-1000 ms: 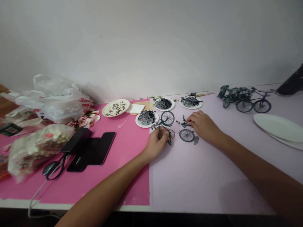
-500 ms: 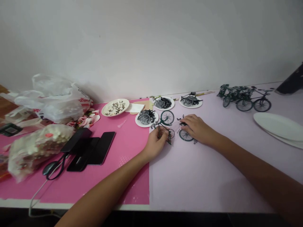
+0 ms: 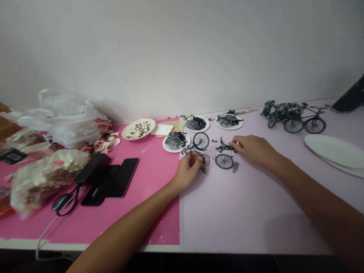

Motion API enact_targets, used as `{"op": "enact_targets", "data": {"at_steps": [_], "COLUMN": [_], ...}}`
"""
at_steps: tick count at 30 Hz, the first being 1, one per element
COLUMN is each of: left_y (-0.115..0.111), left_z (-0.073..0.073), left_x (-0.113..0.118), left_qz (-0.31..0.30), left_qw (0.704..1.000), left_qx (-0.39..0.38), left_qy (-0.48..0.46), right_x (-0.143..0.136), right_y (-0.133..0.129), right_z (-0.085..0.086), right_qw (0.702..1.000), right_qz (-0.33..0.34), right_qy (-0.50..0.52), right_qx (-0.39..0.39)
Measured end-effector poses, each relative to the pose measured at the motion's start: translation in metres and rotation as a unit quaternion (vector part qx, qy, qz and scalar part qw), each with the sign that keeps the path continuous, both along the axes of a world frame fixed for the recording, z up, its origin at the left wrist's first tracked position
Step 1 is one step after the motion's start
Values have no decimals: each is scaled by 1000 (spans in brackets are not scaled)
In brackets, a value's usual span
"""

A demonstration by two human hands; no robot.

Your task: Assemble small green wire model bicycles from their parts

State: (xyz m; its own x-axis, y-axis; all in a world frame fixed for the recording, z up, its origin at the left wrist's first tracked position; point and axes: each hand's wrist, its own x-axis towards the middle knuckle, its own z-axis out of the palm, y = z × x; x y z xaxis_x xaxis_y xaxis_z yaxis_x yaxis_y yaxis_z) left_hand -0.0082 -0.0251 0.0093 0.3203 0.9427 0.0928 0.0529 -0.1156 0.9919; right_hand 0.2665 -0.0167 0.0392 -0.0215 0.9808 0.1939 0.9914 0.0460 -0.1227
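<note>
My left hand [image 3: 189,167] grips a partly built dark green model bicycle [image 3: 201,141], with a large spoked wheel standing up beyond the fingers and a bare rim near the thumb. To its right, my right hand [image 3: 246,147] has thumb and forefinger pinched together over a dark frame piece [image 3: 225,148]. A thin silvery bit shows at those fingertips, too small to name. Just below lie a loose spoked wheel [image 3: 224,161] and a small grey part [image 3: 236,167]. A little dark curved part [image 3: 214,141] rests between the hands.
Small plates of black and grey bicycle parts [image 3: 189,143] stand behind my hands. At the back right are several assembled model bicycles [image 3: 294,126], with white oval plates [image 3: 335,151] before them. A plate of tiny pieces [image 3: 150,122], a black phone [image 3: 123,178] and plastic bags [image 3: 65,125] lie left.
My right hand has shifted right from above the loose parts, uncovering the frame piece, wheel and small grey part. My left hand keeps its hold on the model bicycle.
</note>
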Motion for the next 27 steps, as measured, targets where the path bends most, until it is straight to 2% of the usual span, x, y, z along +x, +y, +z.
{"op": "enact_targets", "data": {"at_steps": [5, 10, 21, 27], "left_y": [-1, -1, -1, -1], "left_z": [1, 0, 1, 1], "left_x": [0, 0, 1, 0], "left_qz": [-1, -3, -3, -3], "left_qw": [1000, 1000, 1000, 1000], "left_qx": [-5, -5, -4, 1], "left_qy": [2, -1, 5, -1], "right_x": [12, 16, 24, 24], "right_y": [3, 4, 4, 4], "right_z": [0, 2, -6, -11], "right_qw": [998, 995, 995, 998], "right_qz": [-31, -49, -48, -45], "right_qy": [-8, -29, 0, -1], "right_qx": [-63, -80, -82, -53]}}
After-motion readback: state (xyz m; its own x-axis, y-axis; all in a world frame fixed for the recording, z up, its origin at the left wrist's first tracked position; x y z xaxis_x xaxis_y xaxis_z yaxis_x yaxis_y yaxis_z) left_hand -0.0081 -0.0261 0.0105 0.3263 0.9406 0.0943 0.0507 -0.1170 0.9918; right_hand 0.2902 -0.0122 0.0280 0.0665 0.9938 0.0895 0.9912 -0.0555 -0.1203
